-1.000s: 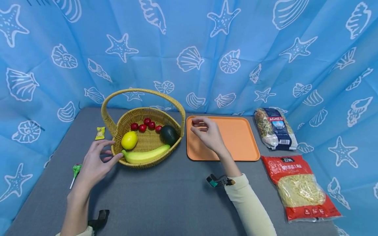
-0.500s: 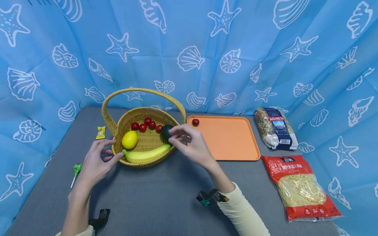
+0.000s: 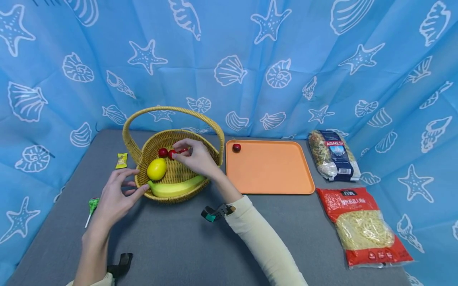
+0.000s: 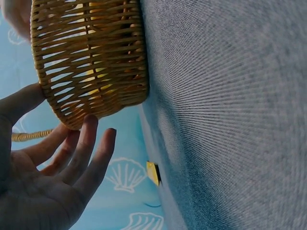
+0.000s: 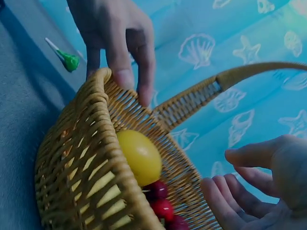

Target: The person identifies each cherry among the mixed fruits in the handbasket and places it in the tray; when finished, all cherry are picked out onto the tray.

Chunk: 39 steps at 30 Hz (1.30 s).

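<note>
A wicker basket (image 3: pixel 171 135) holds a lemon (image 3: pixel 156 169), a banana (image 3: pixel 177 188) and several cherries (image 3: pixel 162 152). My left hand (image 3: pixel 116 196) holds the left end of its rim, thumb on the near side and fingers on the outer side; the left wrist view shows the fingertips against the weave. My right hand (image 3: pixel 196 159) is inside the basket over the cherries and hides part of them. In the right wrist view, the right thumb and fingers (image 5: pixel 207 184) stand apart with nothing between them. One cherry (image 3: pixel 236 147) lies on the orange tray (image 3: pixel 272 171), in its far left corner.
Right of the tray lie a pasta bag (image 3: pixel 334 155) and a red noodle bag (image 3: pixel 365 228). A yellow wrapped candy (image 3: pixel 121 161) and a green lollipop (image 3: pixel 93 205) are left of the basket. The basket's handle arches over its far side. A blue curtain (image 3: pixel 250 99) hangs behind.
My right hand let go of a cherry on the tray, then moved left, past the dark avocado, to the cherries in the basket. The left hand stayed at the rim.
</note>
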Available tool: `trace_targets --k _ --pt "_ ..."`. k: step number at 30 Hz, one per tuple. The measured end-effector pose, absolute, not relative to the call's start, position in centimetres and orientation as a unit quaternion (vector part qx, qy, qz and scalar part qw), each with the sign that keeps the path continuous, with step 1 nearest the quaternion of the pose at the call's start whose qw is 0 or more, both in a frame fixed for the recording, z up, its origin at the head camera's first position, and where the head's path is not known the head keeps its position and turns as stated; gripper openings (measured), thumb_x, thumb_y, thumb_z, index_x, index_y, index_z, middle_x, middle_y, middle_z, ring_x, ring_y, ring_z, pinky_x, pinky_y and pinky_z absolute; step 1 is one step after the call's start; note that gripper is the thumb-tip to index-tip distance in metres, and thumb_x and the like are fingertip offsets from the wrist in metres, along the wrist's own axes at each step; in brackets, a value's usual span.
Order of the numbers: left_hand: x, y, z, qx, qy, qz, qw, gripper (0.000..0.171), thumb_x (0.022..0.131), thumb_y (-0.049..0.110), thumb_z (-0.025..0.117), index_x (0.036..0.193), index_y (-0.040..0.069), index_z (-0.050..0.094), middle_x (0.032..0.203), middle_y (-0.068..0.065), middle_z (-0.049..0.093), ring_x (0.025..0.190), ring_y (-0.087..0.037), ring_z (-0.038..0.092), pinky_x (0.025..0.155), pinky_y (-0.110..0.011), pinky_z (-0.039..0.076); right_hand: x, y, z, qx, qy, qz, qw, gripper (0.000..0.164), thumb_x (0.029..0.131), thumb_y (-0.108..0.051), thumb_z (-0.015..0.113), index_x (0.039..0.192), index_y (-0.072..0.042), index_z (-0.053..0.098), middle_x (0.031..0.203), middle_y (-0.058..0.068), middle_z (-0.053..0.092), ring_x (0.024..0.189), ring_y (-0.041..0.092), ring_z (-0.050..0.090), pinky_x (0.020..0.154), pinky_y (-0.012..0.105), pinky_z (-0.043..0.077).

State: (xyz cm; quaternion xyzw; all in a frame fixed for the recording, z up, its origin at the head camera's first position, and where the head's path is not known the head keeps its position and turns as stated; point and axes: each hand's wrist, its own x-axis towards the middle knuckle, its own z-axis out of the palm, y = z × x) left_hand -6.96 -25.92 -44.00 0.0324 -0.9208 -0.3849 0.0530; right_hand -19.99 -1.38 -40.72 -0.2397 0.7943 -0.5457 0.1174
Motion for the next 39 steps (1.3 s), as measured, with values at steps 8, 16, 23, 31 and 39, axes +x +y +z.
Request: trace_targets --k 8,16,23,31,39 --pt "-6.9 -25.9 -44.1 0.032 -0.922 -0.381 0.056 0.059 0.101 0.029 0.080 0.148 0.000 0.059 0.146 -0.025 0.048 0.114 -0.043 0.068 0.092 -0.055 0.067 -21.8 -4.6 -42.9 -0.138 0.768 -0.594 0.194 0.039 0.106 -0.009 0.069 0.143 0.004 0.063 0.139 0.023 0.067 0.114 0.039 0.076 0.104 0.052 0.066" --pt "-6.8 -26.1 -44.2 0.028 -0.922 -0.382 0.057 0.059 0.101 0.029 0.080 0.148 0.000 0.059 0.145 -0.024 0.048 0.113 -0.043 0.068 0.090 -0.053 0.068 -21.9 -5.9 -44.0 -0.118 0.788 -0.567 0.211 0.043 0.108 -0.013 0.066 0.150 -0.003 0.062 0.148 0.019 0.064 0.122 0.034 0.071 0.099 0.040 0.065" --pt "-6.9 -26.0 -44.0 0.028 -0.921 -0.385 0.054 0.058 0.102 0.030 0.079 0.148 0.000 0.059 0.145 -0.024 0.048 0.114 -0.042 0.067 0.090 -0.052 0.068 -21.9 -6.2 -44.1 -0.119 0.802 -0.540 0.225 0.047 0.108 -0.014 0.065 0.154 -0.007 0.060 0.161 0.015 0.056 0.146 0.031 0.056 0.109 0.039 0.057" --pt "-6.8 -25.9 -44.0 0.029 -0.921 -0.384 0.056 0.058 0.101 0.029 0.079 0.148 0.000 0.058 0.145 -0.024 0.048 0.114 -0.043 0.067 0.090 -0.052 0.068 -21.7 -6.7 -44.0 -0.107 0.806 -0.537 0.227 0.045 0.104 -0.007 0.070 0.148 -0.004 0.065 0.159 0.018 0.057 0.135 0.026 0.058 0.092 0.027 0.050" --pt "-6.8 -25.9 -44.1 0.028 -0.921 -0.384 0.058 0.059 0.101 0.028 0.079 0.148 -0.001 0.058 0.145 -0.024 0.048 0.114 -0.044 0.067 0.090 -0.051 0.068 -21.3 -5.9 -43.6 -0.076 0.761 -0.611 0.202 0.036 0.102 0.001 0.071 0.138 -0.002 0.071 0.145 0.018 0.066 0.117 0.039 0.076 0.102 0.051 0.067"
